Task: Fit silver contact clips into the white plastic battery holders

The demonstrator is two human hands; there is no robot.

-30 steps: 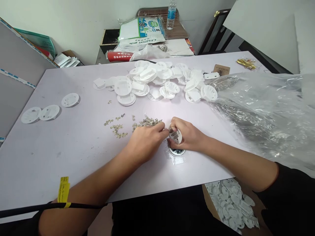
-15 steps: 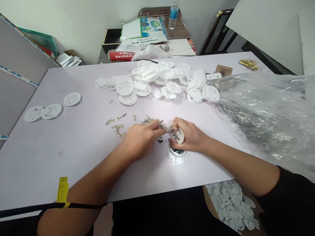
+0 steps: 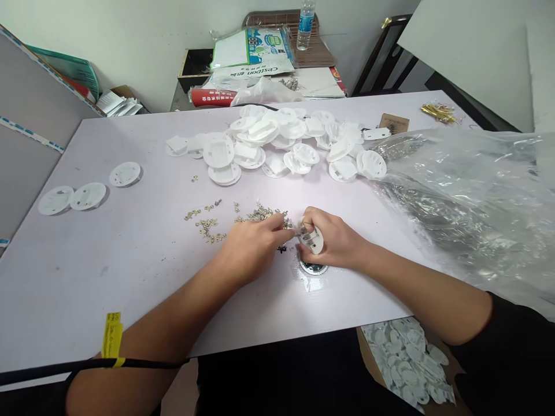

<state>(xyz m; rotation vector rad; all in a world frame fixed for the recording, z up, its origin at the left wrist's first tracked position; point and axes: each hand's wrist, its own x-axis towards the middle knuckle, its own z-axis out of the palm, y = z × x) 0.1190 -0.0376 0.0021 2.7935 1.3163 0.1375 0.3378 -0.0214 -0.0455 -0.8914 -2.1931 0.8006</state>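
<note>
My right hand grips a round white plastic part on edge, its slotted face turned to the left. Against that face, my left hand pinches something too small to name, its fingertips touching or nearly touching the part. Under my right hand a dark round disc with a silvery rim sits on the table, with clear tape at its front. Small metal pieces lie heaped behind my left hand, and flat brass-coloured ones are scattered to its left.
A long pile of round white parts spans the back of the table. Several more lie at far left. A clear plastic bag covers the right side. Below the front edge stands a box of white parts. A black cable crosses my left forearm.
Both hands stay at nearly the same spot, still together at the white part. The view has shifted very slightly. Nothing has been let go.
</note>
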